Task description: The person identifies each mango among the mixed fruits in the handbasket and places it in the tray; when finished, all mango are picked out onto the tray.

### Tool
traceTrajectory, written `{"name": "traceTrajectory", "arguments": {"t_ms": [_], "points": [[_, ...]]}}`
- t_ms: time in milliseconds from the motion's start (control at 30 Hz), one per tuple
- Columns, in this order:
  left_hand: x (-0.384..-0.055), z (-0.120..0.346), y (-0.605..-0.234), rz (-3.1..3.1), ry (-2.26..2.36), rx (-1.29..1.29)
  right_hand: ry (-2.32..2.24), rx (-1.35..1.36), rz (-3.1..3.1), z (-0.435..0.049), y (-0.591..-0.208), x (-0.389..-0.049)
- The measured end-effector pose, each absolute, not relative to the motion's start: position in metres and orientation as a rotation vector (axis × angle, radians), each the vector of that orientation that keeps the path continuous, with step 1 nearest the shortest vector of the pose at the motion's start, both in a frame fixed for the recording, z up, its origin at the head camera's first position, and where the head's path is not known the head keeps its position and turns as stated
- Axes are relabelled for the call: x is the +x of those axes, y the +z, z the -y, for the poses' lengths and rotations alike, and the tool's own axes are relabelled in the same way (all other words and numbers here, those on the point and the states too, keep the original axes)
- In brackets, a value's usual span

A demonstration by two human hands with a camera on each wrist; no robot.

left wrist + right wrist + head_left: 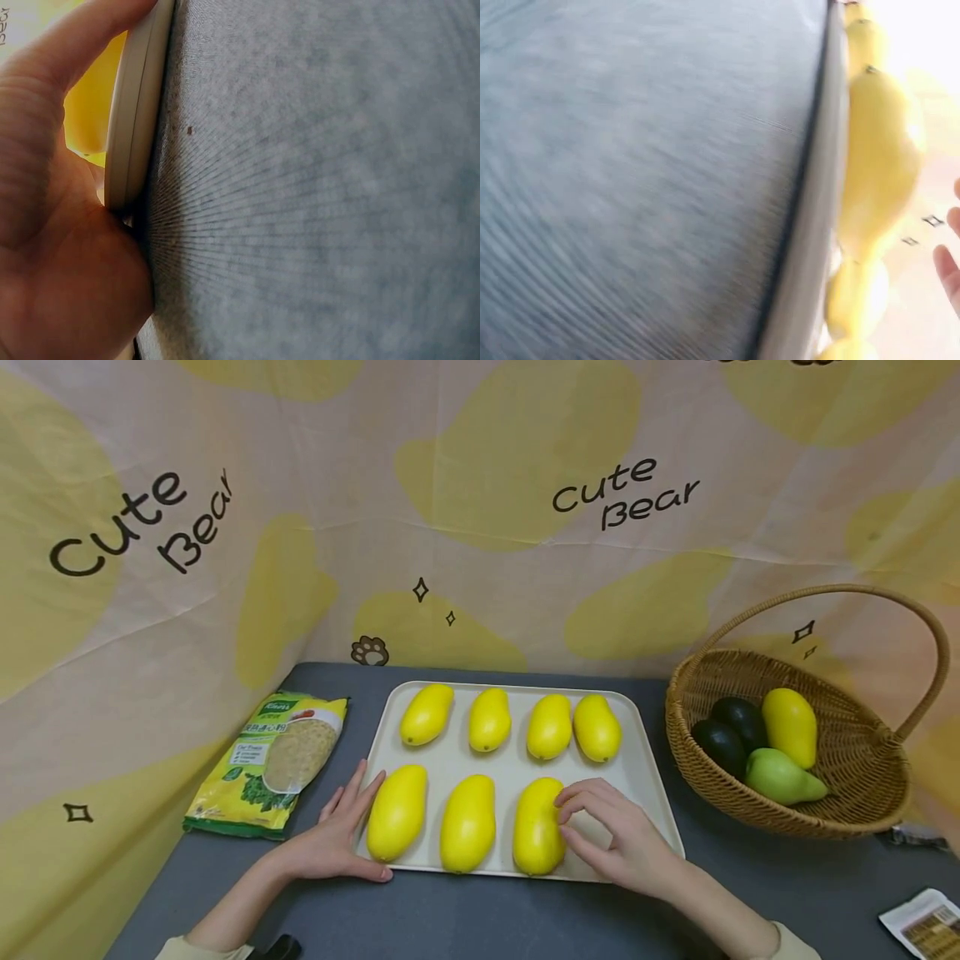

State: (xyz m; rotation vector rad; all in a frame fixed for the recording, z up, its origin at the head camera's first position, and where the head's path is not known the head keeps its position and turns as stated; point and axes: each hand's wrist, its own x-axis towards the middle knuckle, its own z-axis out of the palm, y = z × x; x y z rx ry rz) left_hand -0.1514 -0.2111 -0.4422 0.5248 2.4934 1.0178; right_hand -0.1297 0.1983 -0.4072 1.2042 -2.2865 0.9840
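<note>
Several yellow mangoes lie in two rows on a white tray [502, 762] in the head view, more in the back row than in the front. At the tray's front left corner rests my left hand [341, 835], fingers spread along the left side and thumb by the front edge; the left wrist view shows the tray rim [135, 112] against this hand. Over the right part of the tray, my right hand [622, 839] hovers with loosely bent fingers beside the front row's rightmost mango [537, 827]. The right wrist view shows its fingertips [946, 266] apart from a mango [881, 150].
A wicker basket [862, 802] with a tall handle stands right of the tray, holding two dark avocados, a green pear [780, 775] and a mango [791, 727]. A yellow Knorr bag [266, 764] lies at left. A small packet [930, 927] is at the right edge.
</note>
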Motion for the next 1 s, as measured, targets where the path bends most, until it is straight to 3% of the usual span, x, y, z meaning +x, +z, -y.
{"name": "traceTrajectory", "arguments": {"t_ms": [200, 633, 1000], "points": [[-0.15, 0.212, -0.443, -2.504, 1.026, 0.538, 1.008, 1.001, 2.282, -0.223, -0.376, -0.136], [-0.145, 0.217, -0.444, -2.514, 1.059, 0.532, 0.506, 0.688, 2.684, -0.312, -0.287, -0.161], [-0.146, 0.218, -0.445, -2.508, 1.041, 0.519, 0.403, 0.406, 3.021, -0.373, -0.271, -0.209]]}}
